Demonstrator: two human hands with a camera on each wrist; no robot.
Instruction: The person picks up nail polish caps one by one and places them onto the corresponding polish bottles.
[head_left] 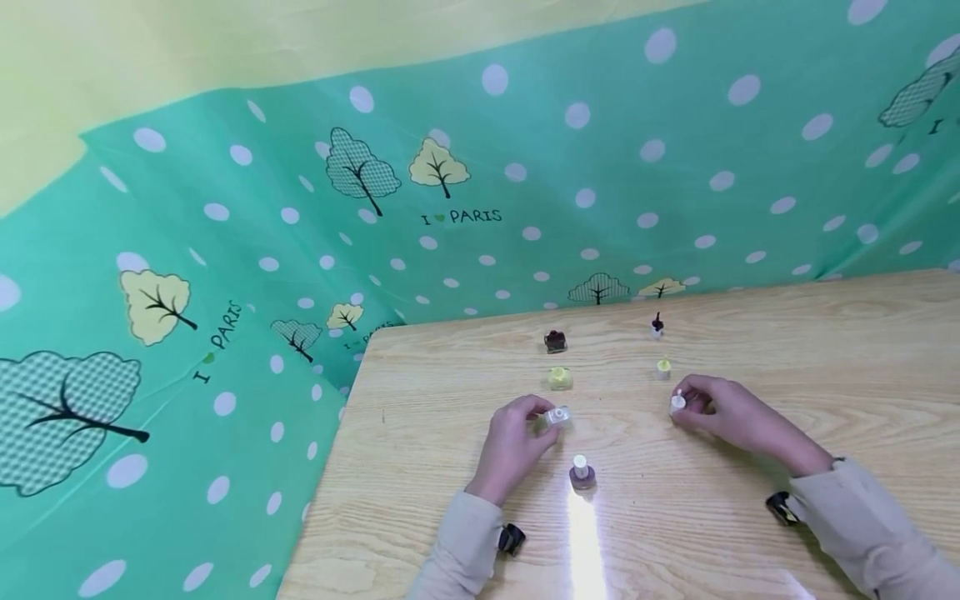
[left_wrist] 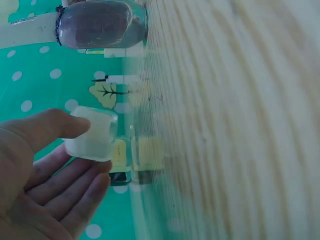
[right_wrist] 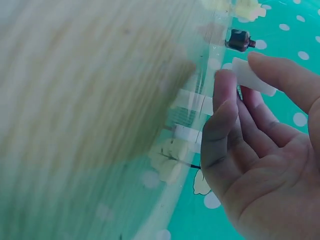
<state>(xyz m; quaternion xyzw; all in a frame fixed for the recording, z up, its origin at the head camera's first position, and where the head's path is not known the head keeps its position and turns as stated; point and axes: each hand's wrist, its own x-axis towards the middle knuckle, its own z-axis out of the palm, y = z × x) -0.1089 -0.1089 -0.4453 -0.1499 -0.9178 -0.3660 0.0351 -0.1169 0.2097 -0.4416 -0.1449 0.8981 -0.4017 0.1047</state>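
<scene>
- Left of the purple bottle [head_left: 582, 476] and a bit farther back, the left hand [head_left: 512, 438] pinches the clear bottle [head_left: 558, 417] with thumb and fingers. Its top looks open, so hold it level, or I think it could spill.
- Behind the purple bottle, a little left, sit the yellow bottle [head_left: 559, 378] and, farther back, the dark bottle [head_left: 555, 342]. Go gently past them.
- Far back and right of the purple bottle stand the dark-tipped cap [head_left: 657, 329] and the yellow-tipped cap [head_left: 663, 371], tips up.
- Farther right of it, the right hand [head_left: 726, 412] pinches the white cap [head_left: 678, 403]. Best to hold just the sides.
- The table's [head_left: 408, 475] left edge is well left of the purple bottle; its back edge is just past the dark bottle.
- Behind and right of the purple bottle, a wide gap between the hands gives moving room.
</scene>
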